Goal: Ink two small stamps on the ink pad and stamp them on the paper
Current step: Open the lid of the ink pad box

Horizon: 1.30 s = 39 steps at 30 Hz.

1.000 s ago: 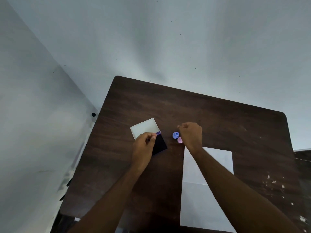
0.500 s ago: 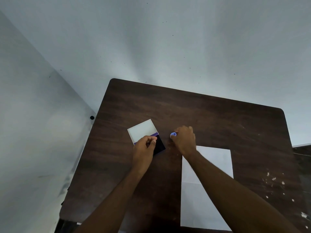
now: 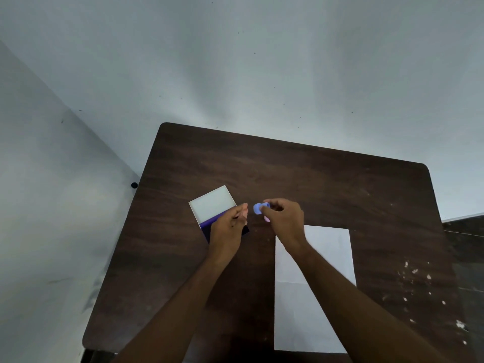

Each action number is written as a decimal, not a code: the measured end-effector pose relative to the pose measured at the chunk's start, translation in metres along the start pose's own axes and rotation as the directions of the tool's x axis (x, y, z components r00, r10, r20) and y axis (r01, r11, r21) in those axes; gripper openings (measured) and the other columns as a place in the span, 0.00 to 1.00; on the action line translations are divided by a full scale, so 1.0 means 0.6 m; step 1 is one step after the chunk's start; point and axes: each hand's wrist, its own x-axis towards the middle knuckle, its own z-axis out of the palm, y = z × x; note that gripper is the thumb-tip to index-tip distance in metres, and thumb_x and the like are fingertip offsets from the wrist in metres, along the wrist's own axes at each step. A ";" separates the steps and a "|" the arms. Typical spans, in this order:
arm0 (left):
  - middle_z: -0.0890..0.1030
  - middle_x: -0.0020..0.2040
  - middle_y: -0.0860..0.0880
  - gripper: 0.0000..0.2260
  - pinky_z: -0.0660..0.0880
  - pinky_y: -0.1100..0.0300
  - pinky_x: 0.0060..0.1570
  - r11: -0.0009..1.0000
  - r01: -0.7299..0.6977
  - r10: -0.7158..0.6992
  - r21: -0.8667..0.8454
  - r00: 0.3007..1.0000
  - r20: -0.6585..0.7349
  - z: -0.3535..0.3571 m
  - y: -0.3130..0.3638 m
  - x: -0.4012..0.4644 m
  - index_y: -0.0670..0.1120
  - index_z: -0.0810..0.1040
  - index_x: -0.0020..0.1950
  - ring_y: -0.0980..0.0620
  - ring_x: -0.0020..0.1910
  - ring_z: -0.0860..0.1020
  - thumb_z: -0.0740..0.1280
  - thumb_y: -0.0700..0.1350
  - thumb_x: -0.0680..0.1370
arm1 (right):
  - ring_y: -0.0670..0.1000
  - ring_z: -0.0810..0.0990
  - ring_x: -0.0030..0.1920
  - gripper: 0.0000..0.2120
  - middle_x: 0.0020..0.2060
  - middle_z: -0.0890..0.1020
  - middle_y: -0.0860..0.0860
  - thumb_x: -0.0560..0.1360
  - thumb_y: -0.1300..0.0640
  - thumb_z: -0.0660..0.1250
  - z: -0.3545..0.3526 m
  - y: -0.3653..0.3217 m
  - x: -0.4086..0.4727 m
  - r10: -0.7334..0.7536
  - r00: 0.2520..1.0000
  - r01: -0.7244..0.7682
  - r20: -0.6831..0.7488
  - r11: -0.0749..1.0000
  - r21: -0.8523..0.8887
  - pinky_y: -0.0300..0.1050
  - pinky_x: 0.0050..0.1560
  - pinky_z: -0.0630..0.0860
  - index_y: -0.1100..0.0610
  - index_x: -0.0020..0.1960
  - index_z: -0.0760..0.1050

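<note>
Head view: right hand (image 3: 284, 218) grip pinching blue stamp (image 3: 258, 207); left hand (image 3: 230, 229) grip unclear; no legible writing.

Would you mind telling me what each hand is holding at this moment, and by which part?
The right hand pinches the blue stamp at its near end. The left hand rests on the ink pad, gripping nothing visible.
</note>
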 end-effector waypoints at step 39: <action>0.84 0.44 0.55 0.12 0.80 0.65 0.41 0.994 0.097 -0.083 0.047 0.964 -0.253 -0.141 -0.163 -0.058 0.51 0.83 0.53 0.56 0.43 0.83 0.76 0.40 0.72 | 0.55 0.79 0.46 0.12 0.47 0.82 0.63 0.71 0.64 0.69 0.022 -0.046 -0.076 0.196 0.649 -0.744 0.735 -0.039 0.667 0.46 0.44 0.81 0.66 0.54 0.80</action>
